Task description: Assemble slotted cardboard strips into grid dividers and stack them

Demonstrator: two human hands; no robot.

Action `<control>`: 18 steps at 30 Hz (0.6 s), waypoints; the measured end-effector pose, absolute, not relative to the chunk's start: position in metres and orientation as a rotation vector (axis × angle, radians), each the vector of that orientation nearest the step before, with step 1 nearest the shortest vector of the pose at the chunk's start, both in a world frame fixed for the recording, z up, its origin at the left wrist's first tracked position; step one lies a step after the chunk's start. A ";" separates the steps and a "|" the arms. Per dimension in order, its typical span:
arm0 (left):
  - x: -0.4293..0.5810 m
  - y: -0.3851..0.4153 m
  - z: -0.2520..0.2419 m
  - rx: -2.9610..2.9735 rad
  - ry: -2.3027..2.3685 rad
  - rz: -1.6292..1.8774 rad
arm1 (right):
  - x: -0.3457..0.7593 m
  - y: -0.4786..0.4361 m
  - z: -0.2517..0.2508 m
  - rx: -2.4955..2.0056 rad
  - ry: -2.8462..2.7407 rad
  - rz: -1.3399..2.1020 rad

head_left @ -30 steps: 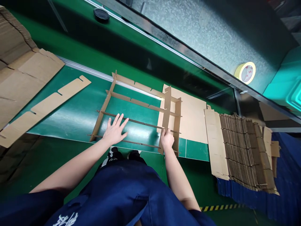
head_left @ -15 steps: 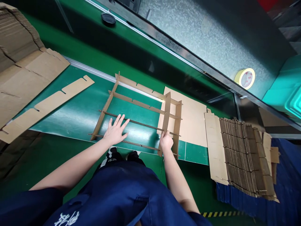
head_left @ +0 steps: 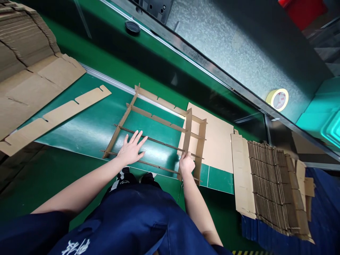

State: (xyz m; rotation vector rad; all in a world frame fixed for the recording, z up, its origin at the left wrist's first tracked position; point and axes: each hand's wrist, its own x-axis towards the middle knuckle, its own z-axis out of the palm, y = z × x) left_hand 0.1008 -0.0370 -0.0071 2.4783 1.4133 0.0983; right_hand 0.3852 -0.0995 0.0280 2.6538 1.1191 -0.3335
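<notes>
Two hands hold the light, probably flimsy grid (head_left: 155, 118): right hand (head_left: 186, 164) pinches a cross strip (head_left: 188, 132), left hand (head_left: 131, 151) lies spread flat left of that pinch; grasp near joints.

head-worn view, looking steeply down, close over green table (head_left: 79, 134)

Glossy green worktable (head_left: 87, 131), green floor (head_left: 39, 177), grey speckled panel (head_left: 225, 39) beyond.

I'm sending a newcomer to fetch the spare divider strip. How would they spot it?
On the green table, look left of the half-built cardboard grid. The spare strip lies flat and alone, long with notches along one edge, unlike the broad flattened cartons beside it.
</notes>
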 end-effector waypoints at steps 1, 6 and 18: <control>0.101 -0.037 -0.007 2.472 1.413 0.097 | 0.384 -0.101 0.028 2.656 1.118 -0.329; 0.101 -0.039 -0.006 2.472 1.409 0.128 | 0.382 -0.092 0.034 2.758 1.293 -0.014; 0.102 -0.038 -0.010 2.492 1.431 0.164 | 0.434 0.043 0.033 2.884 1.420 -0.433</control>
